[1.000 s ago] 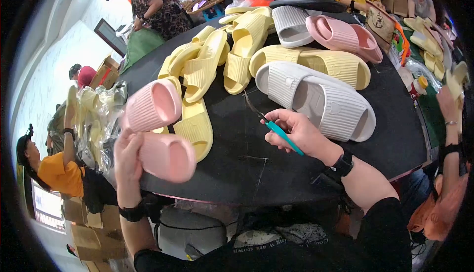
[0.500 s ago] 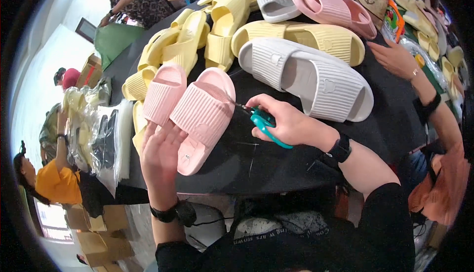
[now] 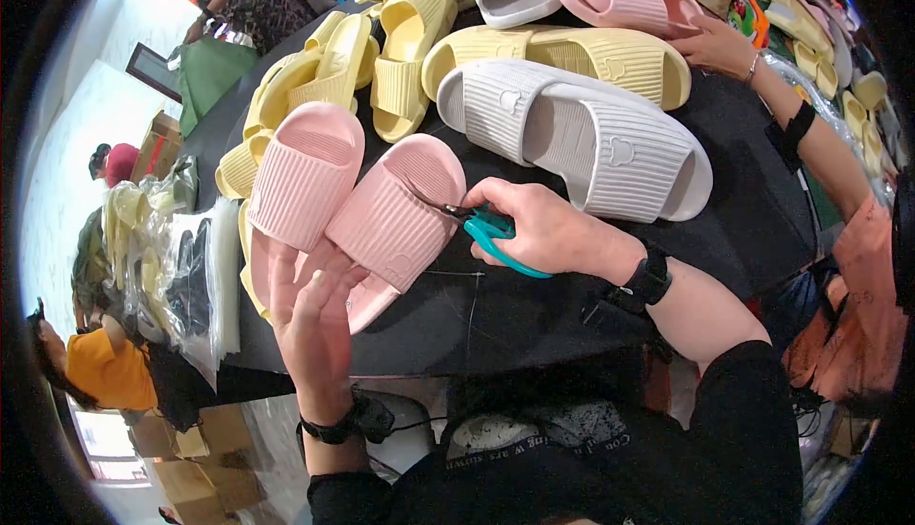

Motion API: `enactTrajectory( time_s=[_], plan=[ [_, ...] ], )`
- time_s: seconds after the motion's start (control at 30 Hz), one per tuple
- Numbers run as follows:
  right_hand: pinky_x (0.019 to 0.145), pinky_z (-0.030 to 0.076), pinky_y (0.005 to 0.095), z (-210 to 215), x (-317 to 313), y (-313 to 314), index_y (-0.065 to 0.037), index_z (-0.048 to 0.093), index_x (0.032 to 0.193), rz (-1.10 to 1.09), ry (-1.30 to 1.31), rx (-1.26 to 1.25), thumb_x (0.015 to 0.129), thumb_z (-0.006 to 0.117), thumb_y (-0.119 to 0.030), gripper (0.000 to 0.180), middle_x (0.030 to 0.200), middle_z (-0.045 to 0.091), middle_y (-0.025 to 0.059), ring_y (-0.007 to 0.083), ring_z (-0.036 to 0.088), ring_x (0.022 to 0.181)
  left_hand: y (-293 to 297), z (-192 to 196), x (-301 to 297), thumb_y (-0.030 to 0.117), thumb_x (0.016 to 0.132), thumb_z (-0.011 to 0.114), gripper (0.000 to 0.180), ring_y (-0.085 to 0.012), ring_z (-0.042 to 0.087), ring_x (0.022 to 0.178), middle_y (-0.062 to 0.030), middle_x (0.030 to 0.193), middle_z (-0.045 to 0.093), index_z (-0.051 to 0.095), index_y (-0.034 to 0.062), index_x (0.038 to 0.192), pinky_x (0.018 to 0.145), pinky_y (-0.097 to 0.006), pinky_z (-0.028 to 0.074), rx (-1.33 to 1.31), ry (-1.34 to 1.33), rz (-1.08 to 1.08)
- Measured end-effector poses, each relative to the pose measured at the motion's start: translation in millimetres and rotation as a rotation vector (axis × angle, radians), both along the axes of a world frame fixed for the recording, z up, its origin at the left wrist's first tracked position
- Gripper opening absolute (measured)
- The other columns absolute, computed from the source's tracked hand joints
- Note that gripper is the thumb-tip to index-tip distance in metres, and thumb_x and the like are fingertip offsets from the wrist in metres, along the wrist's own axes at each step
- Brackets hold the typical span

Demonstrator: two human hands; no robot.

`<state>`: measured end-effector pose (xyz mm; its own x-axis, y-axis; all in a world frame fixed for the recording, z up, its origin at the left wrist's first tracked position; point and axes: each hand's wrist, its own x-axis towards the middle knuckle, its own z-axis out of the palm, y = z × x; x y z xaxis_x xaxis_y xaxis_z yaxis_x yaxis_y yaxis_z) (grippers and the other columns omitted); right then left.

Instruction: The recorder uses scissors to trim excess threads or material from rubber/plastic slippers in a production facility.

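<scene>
2 hands (image 3: 429, 277) grip pink slippers (image 3: 353, 211) and teal snips (image 3: 496, 236) over black table (image 3: 534, 306).

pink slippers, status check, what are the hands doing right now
Left hand holds pink slippers from beneath. Right hand grips teal snips, tip at the right slipper's strap. Grey slippers lie just beyond, apart.

We see two ribbed pink slippers (image 3: 353, 211) side by side, tilted, toes toward eleven o'clock; teal snips (image 3: 496, 236) touch the right one.
</scene>
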<state>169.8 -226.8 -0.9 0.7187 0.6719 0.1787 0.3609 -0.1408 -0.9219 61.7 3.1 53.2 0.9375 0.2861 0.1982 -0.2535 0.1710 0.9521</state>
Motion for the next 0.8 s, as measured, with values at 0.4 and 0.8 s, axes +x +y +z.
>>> enactTrajectory(
  time_s=[0.4, 0.8],
  plan=[
    [0.068, 0.049, 0.0314, 12.9, -5.6, -1.9, -0.002, 0.056, 0.108, -0.1, 0.01, 0.173, 0.079, 0.067, -0.015, 0.033, 0.082, 0.064, 0.0172, 0.0237, 0.065, 0.073, -8.2, 3.2, -10.3, 0.001, 0.083, 0.05, 0.062, -0.0272, 0.057, 0.107, -0.0225, 0.124, 0.051, 0.025, -0.0073, 0.139, 0.088, -0.037, 0.048, 0.083, 0.097, -0.061],
    [0.069, 0.049, 0.0283, 9.7, -2.4, -1.2, 0.001, 0.053, 0.11, -0.135, -0.11, 0.113, 0.082, 0.064, -0.01, 0.032, 0.082, 0.064, 0.0099, 0.0124, 0.061, 0.074, -21.4, 6.4, -20.1, 0.005, 0.088, 0.052, 0.058, -0.0247, 0.052, 0.115, -0.0206, 0.128, 0.05, 0.025, -0.0095, 0.138, 0.095, -0.036, 0.042, 0.315, 0.189, -0.176]
  ],
)
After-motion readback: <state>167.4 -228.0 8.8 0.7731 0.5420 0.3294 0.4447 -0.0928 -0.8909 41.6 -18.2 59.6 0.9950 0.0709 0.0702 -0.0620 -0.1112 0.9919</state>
